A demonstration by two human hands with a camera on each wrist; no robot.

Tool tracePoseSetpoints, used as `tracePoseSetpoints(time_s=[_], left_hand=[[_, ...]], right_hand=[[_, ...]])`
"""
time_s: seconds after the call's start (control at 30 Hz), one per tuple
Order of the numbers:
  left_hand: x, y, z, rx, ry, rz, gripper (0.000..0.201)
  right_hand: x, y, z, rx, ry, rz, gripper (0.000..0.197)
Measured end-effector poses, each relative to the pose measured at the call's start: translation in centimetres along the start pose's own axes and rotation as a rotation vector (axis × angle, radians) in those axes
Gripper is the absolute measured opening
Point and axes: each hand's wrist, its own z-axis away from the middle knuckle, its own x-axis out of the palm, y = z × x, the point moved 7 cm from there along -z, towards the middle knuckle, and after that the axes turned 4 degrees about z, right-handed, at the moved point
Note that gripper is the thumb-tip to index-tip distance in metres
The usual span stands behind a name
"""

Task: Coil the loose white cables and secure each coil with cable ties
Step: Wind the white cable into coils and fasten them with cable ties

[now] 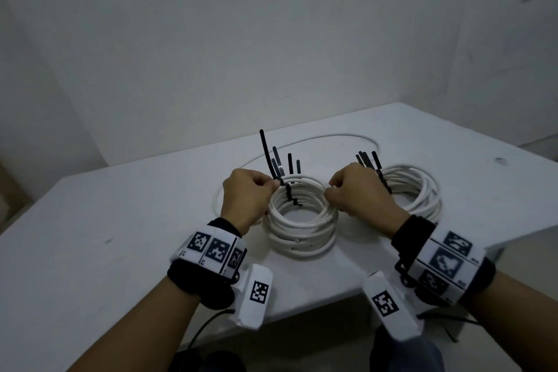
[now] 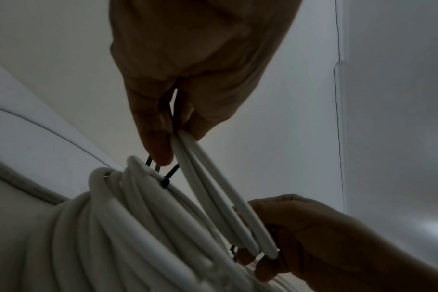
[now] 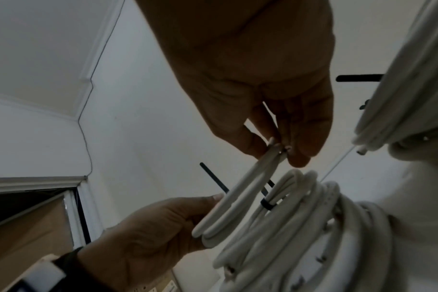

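Near coil: a round coil of white plastic cable (image 1: 302,220) lies on the flat white table (image 1: 120,220), between the two hands.
Left hand: the left hand (image 1: 246,195) pinches top loops on the coil's left side.
Right hand: the right hand (image 1: 359,193) pinches loops on its right side.
Ties: thin black plastic cable ties (image 1: 279,164) stick up from the coil's far edge.
Other coil: a second white cable coil (image 1: 413,190) lies to the right of the first coil, with black ties (image 1: 368,160) too.

Tabletop (image 1: 120,220): near coil (image 1: 302,220) at centre, between left hand (image 1: 246,196) and right hand (image 1: 356,190); second coil (image 1: 416,190) just right of it, behind the right hand; cable ties (image 1: 279,166) upright on both coils' far sides; loose cable (image 1: 302,142) lying behind.
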Motion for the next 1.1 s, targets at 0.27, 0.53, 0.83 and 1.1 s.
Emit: tracePoseSetpoints(time_s=[0.27,0.53,0.83,1.1], left_hand=[[1.0,0.0,-0.9,0.110,-0.026,-0.206,0.013],[1.3,-0.7,-1.3,0.109,-0.071,-0.204,0.021],[-3.8,-1.0,-7.3,0.101,-0.038,-0.378,0.013],[0.5,-7.0,-6.3,0.000,-0.908,-0.871,0.039]], right_hand=[[1.1,-0.6,0.2,-0.005,-0.090,0.070,0.033],[1.7,-0.6,0.5,-0.012,-0.185,0.158,0.045],[-2.4,-0.5,-7.4,0.001,-0.266,0.228,0.018],[1.4,2.3,-16.2,0.106,-0.558,0.781,0.026]])
